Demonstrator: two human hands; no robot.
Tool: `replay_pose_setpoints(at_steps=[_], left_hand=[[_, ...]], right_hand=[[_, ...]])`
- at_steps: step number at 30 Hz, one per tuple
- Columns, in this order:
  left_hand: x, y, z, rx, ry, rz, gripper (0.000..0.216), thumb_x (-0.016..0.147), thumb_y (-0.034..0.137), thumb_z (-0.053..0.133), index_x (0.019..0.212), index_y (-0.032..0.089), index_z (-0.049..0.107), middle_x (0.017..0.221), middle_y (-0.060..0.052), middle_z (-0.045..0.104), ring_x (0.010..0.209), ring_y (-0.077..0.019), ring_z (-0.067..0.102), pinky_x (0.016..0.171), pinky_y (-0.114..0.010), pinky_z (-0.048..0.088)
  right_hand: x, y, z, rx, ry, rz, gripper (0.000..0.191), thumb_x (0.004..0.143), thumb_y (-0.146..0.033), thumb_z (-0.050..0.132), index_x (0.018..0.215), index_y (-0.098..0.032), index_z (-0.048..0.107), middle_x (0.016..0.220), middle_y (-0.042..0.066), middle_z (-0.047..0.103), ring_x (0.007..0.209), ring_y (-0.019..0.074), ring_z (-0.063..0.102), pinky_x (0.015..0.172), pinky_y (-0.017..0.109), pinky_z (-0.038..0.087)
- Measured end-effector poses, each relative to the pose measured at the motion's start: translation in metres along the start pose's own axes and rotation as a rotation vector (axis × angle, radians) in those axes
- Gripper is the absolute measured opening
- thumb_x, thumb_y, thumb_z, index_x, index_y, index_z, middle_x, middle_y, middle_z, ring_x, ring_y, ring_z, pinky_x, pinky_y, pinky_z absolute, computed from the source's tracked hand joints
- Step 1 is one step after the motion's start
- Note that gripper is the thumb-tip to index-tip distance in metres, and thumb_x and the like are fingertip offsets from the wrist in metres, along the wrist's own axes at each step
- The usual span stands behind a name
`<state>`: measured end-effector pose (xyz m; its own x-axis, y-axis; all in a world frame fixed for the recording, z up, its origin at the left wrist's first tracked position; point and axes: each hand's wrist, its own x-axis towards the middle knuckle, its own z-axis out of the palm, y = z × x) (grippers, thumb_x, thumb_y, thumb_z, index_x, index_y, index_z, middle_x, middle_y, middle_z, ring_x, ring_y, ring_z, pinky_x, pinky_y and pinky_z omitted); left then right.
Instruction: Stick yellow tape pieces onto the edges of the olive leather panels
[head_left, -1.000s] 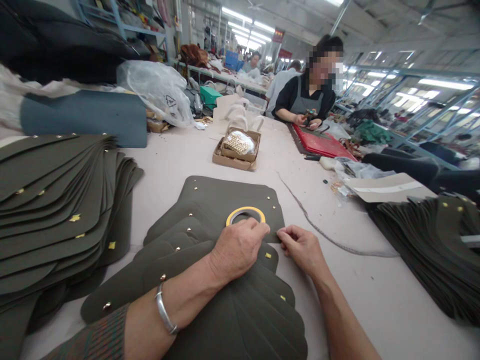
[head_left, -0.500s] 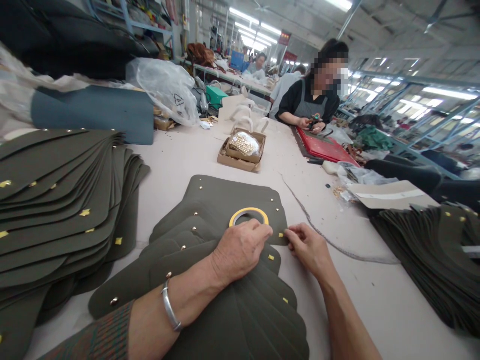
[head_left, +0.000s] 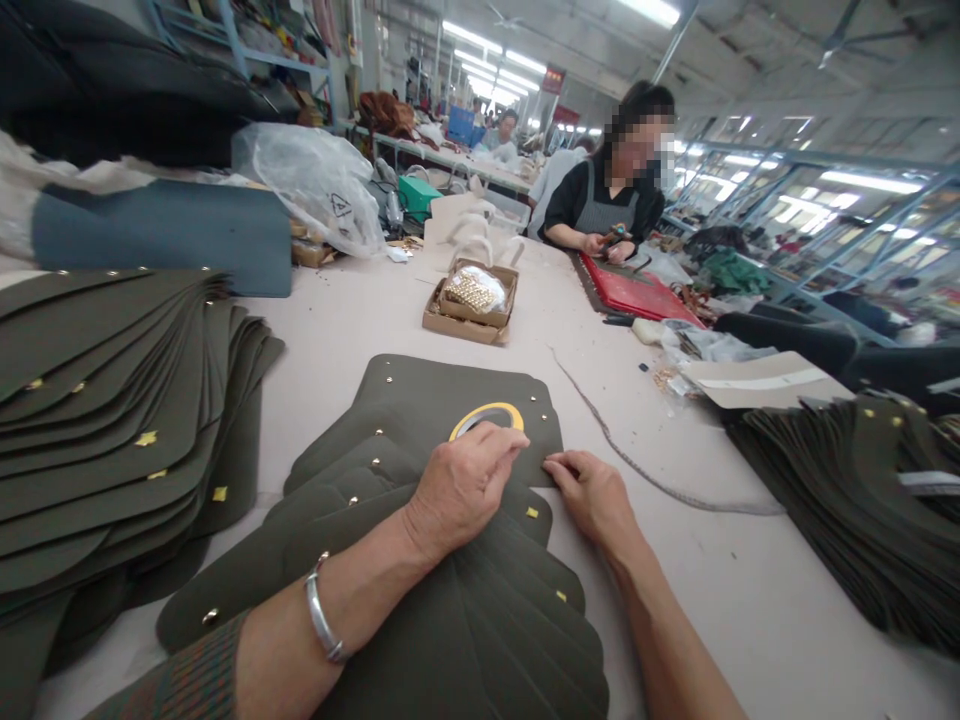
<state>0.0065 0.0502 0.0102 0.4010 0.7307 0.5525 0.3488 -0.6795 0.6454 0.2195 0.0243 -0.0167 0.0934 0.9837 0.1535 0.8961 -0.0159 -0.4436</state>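
My left hand [head_left: 469, 480] is closed on the near side of a roll of yellow tape [head_left: 510, 408], over a fanned stack of dark olive panels [head_left: 442, 380]. Metal studs and small yellow tape pieces dot these panels; one tape piece [head_left: 532, 512] shows just below the hands. At the right edge of the top panel, my right hand [head_left: 592, 490] has its thumb and fingertips pinched together. What lies between those fingertips is too small to make out.
More olive panels are piled at the left [head_left: 142, 390] and right [head_left: 817, 480]. Ahead stands a small cardboard box [head_left: 469, 325] with gold studs in a bag. A thin cord [head_left: 622, 455] curves across the table. Beyond, a co-worker [head_left: 600, 205] handles a tool over a red piece [head_left: 637, 292].
The whole view has shifted slightly. The tape roll has tilted in my left hand. The yellow tape piece by my right fingertips no longer shows.
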Motion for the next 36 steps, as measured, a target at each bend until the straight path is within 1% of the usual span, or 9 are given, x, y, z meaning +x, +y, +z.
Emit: replay_pose_setpoints(at_steps=[4, 7, 12, 16, 20, 24, 27, 33, 36], left_hand=[[0.001, -0.001, -0.002, -0.006, 0.071, 0.017, 0.021, 0.095, 0.019, 0.045, 0.109, 0.019, 0.061, 0.098, -0.004, 0.068, 0.093, -0.0148, 0.063, 0.088, -0.029, 0.051], [0.002, -0.002, -0.002, -0.002, 0.092, 0.021, 0.023, 0.094, 0.019, 0.047, 0.112, 0.020, 0.061, 0.099, -0.004, 0.069, 0.093, -0.0142, 0.064, 0.089, -0.029, 0.052], [0.003, -0.003, 0.000, 0.011, 0.023, 0.040, 0.037, 0.093, 0.019, 0.048, 0.130, 0.022, 0.049, 0.112, -0.005, 0.067, 0.102, -0.0155, 0.064, 0.092, -0.030, 0.051], [0.000, 0.000, 0.002, 0.038, -0.075, -0.003, 0.042, 0.090, 0.020, 0.053, 0.131, 0.022, 0.043, 0.099, -0.002, 0.070, 0.089, -0.0154, 0.068, 0.080, -0.028, 0.054], [-0.002, 0.003, 0.003, 0.097, -0.175, -0.012, 0.040, 0.089, 0.021, 0.054, 0.128, 0.023, 0.042, 0.094, 0.000, 0.070, 0.083, -0.0163, 0.068, 0.075, -0.028, 0.054], [-0.002, 0.005, 0.003, 0.122, -0.216, 0.012, 0.032, 0.091, 0.021, 0.051, 0.122, 0.021, 0.045, 0.099, -0.002, 0.069, 0.087, -0.0167, 0.067, 0.074, -0.027, 0.052], [-0.003, 0.003, 0.005, 0.147, -0.260, 0.037, 0.018, 0.093, 0.022, 0.046, 0.111, 0.020, 0.050, 0.098, -0.001, 0.067, 0.088, -0.0164, 0.066, 0.073, -0.026, 0.051], [-0.001, 0.003, 0.009, 0.220, -0.314, 0.008, 0.016, 0.095, 0.024, 0.042, 0.100, 0.022, 0.056, 0.090, -0.002, 0.064, 0.085, -0.0158, 0.063, 0.073, -0.025, 0.049], [0.001, 0.007, 0.010, 0.287, -0.314, 0.005, 0.018, 0.095, 0.025, 0.041, 0.092, 0.022, 0.058, 0.082, -0.001, 0.060, 0.073, -0.0150, 0.060, 0.062, -0.024, 0.046]], right_hand=[[-0.003, -0.006, -0.006, 0.059, -0.060, 0.102, 0.022, 0.084, -0.035, 0.054, 0.081, -0.023, 0.073, 0.080, 0.002, 0.072, 0.075, 0.0189, 0.065, 0.069, 0.029, 0.044], [-0.013, -0.014, -0.015, 0.150, -0.188, 0.120, 0.030, 0.085, -0.038, 0.053, 0.068, -0.021, 0.070, 0.063, -0.001, 0.067, 0.060, 0.0157, 0.059, 0.056, 0.025, 0.038], [-0.026, -0.020, -0.026, 0.302, -0.322, 0.076, 0.043, 0.087, -0.043, 0.051, 0.053, -0.018, 0.062, 0.048, -0.003, 0.055, 0.046, 0.0114, 0.045, 0.045, 0.023, 0.029], [-0.028, -0.022, -0.029, 0.393, -0.041, 0.038, 0.024, 0.087, -0.038, 0.056, 0.084, -0.020, 0.071, 0.075, 0.003, 0.070, 0.068, 0.0169, 0.061, 0.062, 0.026, 0.046], [-0.027, -0.034, -0.028, 0.386, 0.157, -0.200, 0.022, 0.087, -0.028, 0.056, 0.107, -0.023, 0.066, 0.101, 0.006, 0.070, 0.088, 0.0189, 0.065, 0.079, 0.032, 0.051], [-0.026, -0.045, -0.023, 0.272, 0.173, -0.424, 0.018, 0.089, -0.017, 0.051, 0.099, -0.022, 0.064, 0.094, 0.005, 0.070, 0.087, 0.0168, 0.064, 0.078, 0.030, 0.051], [-0.025, -0.046, -0.016, 0.188, 0.219, -0.464, 0.017, 0.088, -0.013, 0.049, 0.090, -0.022, 0.063, 0.082, 0.004, 0.068, 0.077, 0.0152, 0.064, 0.071, 0.027, 0.050], [-0.028, -0.042, -0.008, 0.088, 0.316, -0.426, 0.016, 0.083, -0.014, 0.050, 0.079, -0.020, 0.064, 0.067, 0.001, 0.065, 0.061, 0.0128, 0.060, 0.061, 0.024, 0.047], [-0.030, -0.048, -0.007, 0.201, 0.285, -0.261, 0.014, 0.081, -0.018, 0.054, 0.076, -0.020, 0.066, 0.065, 0.000, 0.065, 0.057, 0.0123, 0.058, 0.059, 0.024, 0.047]])
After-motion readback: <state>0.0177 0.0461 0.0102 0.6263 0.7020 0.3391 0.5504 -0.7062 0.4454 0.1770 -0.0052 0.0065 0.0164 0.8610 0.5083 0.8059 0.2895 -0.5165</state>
